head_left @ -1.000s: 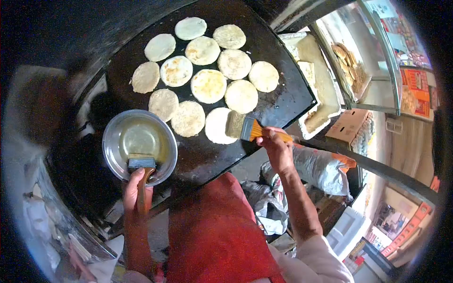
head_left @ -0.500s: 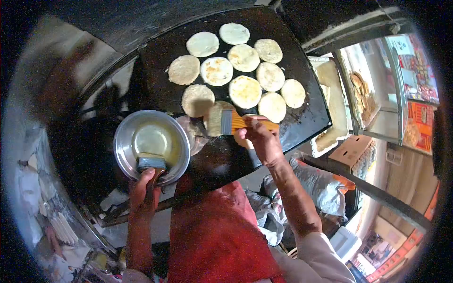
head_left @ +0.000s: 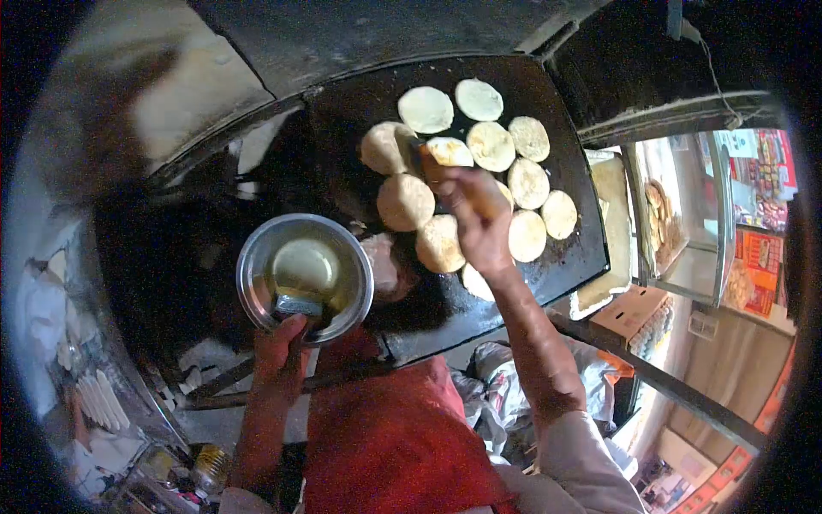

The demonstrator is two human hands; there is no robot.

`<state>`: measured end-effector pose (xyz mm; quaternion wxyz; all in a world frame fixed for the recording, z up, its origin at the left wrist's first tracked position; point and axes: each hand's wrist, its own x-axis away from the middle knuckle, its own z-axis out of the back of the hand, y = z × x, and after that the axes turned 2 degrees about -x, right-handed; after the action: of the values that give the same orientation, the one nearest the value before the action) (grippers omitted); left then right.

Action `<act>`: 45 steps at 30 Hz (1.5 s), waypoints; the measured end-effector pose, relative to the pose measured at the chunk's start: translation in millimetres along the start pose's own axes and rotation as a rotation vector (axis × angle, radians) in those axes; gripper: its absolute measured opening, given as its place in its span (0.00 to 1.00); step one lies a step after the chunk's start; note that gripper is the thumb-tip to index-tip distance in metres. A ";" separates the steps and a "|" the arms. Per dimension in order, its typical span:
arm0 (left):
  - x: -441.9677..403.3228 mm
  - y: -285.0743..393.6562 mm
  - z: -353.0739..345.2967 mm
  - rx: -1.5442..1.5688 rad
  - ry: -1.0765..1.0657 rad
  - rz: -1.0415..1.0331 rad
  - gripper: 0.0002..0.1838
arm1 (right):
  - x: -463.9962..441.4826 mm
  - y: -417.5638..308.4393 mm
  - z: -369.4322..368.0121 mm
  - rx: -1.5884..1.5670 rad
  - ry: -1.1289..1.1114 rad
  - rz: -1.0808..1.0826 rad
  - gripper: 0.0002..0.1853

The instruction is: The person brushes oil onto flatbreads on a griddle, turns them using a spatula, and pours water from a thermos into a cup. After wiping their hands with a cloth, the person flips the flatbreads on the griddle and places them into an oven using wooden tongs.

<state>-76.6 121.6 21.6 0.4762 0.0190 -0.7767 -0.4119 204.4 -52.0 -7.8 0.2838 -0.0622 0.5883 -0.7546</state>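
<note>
My left hand [head_left: 284,347] is closed on the near rim of a metal bowl [head_left: 246,272] with yellowish liquid in it, probably oil or melted fat. A brush [head_left: 297,306] rests inside the bowl by my left thumb, which seems to pin it there. My right hand [head_left: 481,224] grips a second flat brush [head_left: 432,170] with a wooden handle, blurred by motion. Its bristle end meets a flatbread [head_left: 387,147] at the left of the group. Several other round flatbreads [head_left: 491,146] lie on the black griddle [head_left: 565,240]; my right hand and forearm partly cover some of them.
A tray [head_left: 612,231] borders the griddle's right side. Beyond it stand a glass case with breads [head_left: 658,206] and a cardboard box [head_left: 629,310]. Plastic bags [head_left: 505,381] sit below the griddle edge. A dark hood [head_left: 394,38] overhangs the back.
My right hand has moved the brush from a near flatbread up and away to one farther back on the left. The view has shifted, and the bowl stays in my left hand.
</note>
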 end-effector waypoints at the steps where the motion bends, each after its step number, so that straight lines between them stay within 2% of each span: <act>1: -6.3 -1.2 3.8 0.004 0.001 -0.007 0.08 | -1.6 -5.8 -5.5 0.169 -0.080 0.147 0.09; 2: -17.1 -7.5 8.7 0.078 0.070 0.025 0.09 | -4.3 -11.2 -10.5 0.339 -0.159 0.296 0.09; 3: -24.0 -8.8 11.7 0.151 0.138 0.060 0.11 | 7.2 23.8 -18.8 0.409 -0.271 0.236 0.11; 4: -25.1 -1.9 8.9 0.154 0.135 0.057 0.11 | 4.3 31.1 -20.6 0.597 -0.367 0.407 0.13; 6: -27.2 13.1 1.8 0.380 -0.074 -0.095 0.25 | -3.8 40.0 -23.9 0.606 -0.502 0.613 0.12; 7: -31.9 15.0 6.5 0.381 -0.073 -0.095 0.25 | -6.4 36.7 -25.5 0.606 -0.504 0.614 0.12; 9: -37.1 12.9 18.3 0.151 0.108 0.092 0.21 | -3.9 25.2 -25.9 0.639 -0.374 0.447 0.12; 10: -38.4 14.0 20.5 0.149 0.105 0.098 0.21 | -2.6 22.8 -26.6 0.643 -0.375 0.441 0.12; 12: -45.7 16.0 18.7 -0.014 0.014 -0.026 0.24 | -7.6 22.1 -26.4 0.656 -0.422 0.451 0.12; 13: -48.7 17.3 19.1 -0.016 0.008 -0.024 0.24 | -14.7 33.2 -28.0 0.750 -0.513 0.490 0.13; 15: -56.5 24.7 17.7 -0.222 0.018 -0.017 0.25 | -27.1 45.5 -25.0 0.747 -0.418 0.492 0.14; 16: -57.4 29.7 13.1 -0.223 0.015 -0.016 0.25 | -32.1 50.8 -23.6 0.738 -0.333 0.502 0.14; 17: -54.3 35.1 7.5 -0.209 -0.043 -0.085 0.25 | -30.7 64.1 -24.9 0.790 -0.224 0.356 0.17; 18: -53.1 40.0 1.4 -0.198 -0.107 -0.151 0.24 | -38.5 63.0 -24.8 0.787 -0.142 0.304 0.15; 20: -63.9 34.7 -3.4 -0.121 -0.058 -0.106 0.24 | -44.6 122.9 -10.0 0.869 -0.353 0.332 0.20; 21: -68.1 37.5 -9.5 -0.042 -0.002 -0.058 0.24 | -46.3 122.4 -7.4 0.971 -0.412 0.221 0.26; 22: -70.0 42.6 -16.0 -0.049 -0.011 -0.055 0.24 | -50.0 122.4 -0.9 0.975 -0.404 0.212 0.26; 24: -64.5 63.6 -40.0 0.164 -0.068 0.058 0.30 | -68.1 101.1 13.0 1.010 -0.110 0.196 0.22; 25: -66.2 62.2 -40.7 0.159 -0.075 0.069 0.30 | -72.8 99.7 18.5 0.975 -0.019 0.107 0.21; 26: -68.4 60.9 -38.5 0.147 -0.058 0.119 0.28 | -79.0 113.2 27.9 0.984 -0.076 -0.029 0.18; 28: -73.0 51.1 -22.6 0.123 -0.048 0.175 0.27 | -83.6 128.5 45.3 1.011 -0.122 -0.017 0.15; 29: -74.6 36.4 -5.6 -0.464 -0.130 -0.294 0.25 | -86.2 123.3 54.6 0.931 -0.035 0.020 0.14; 30: -74.8 32.8 -4.0 -1.041 -0.208 -0.773 0.23 | -85.3 117.2 61.1 1.024 0.015 -0.010 0.14; 31: -75.5 29.8 -3.4 -1.042 -0.223 -0.770 0.23 | -82.1 112.6 69.1 1.025 0.088 -0.018 0.14; 32: -75.6 28.7 -2.7 -0.967 -0.233 -0.682 0.21 | -78.4 109.7 79.0 1.025 0.162 -0.024 0.13; 33: -76.1 29.5 -4.7 -0.890 -0.238 -0.597 0.20 | -65.0 133.5 96.1 1.060 0.200 -0.069 0.14; 34: -84.7 16.7 4.9 -0.887 -0.242 -0.601 0.20 | -53.1 135.2 104.0 1.090 0.200 -0.101 0.15; 36: -103.7 -20.7 36.8 -0.503 -0.171 -0.151 0.22 | -39.5 135.2 115.8 1.087 0.049 -0.105 0.25; 37: -98.3 -3.1 19.9 -0.506 -0.177 -0.149 0.22 | -42.4 128.4 122.2 1.013 0.094 -0.093 0.23; 38: -92.7 17.0 1.1 -0.237 -0.085 0.088 0.25 | -49.2 120.4 128.4 0.937 0.138 -0.073 0.21; 39: -86.1 29.9 -14.4 0.033 0.006 0.323 0.28 | -47.5 102.6 123.1 1.007 0.220 -0.215 0.15; 40: -82.0 29.1 -21.1 0.032 -0.001 0.318 0.28 | -47.5 83.2 117.0 0.909 0.311 -0.099 0.17; 42: -74.2 26.5 -31.7 0.052 -0.055 0.202 0.20 | -21.5 109.2 121.2 0.883 0.356 -0.145 0.19; 44: -66.9 25.5 -33.3 0.060 -0.103 0.089 0.14 | 1.9 143.3 132.2 1.057 0.123 -0.151 0.18; 45: -64.7 25.0 -32.0 0.071 -0.122 0.032 0.12 | -3.3 126.6 127.8 1.041 0.137 -0.201 0.17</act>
<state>-8.1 145.4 -2.2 0.4333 -0.0019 -0.8186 -0.3770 306.9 -177.9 -85.5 0.1642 0.0801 0.1446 -0.9725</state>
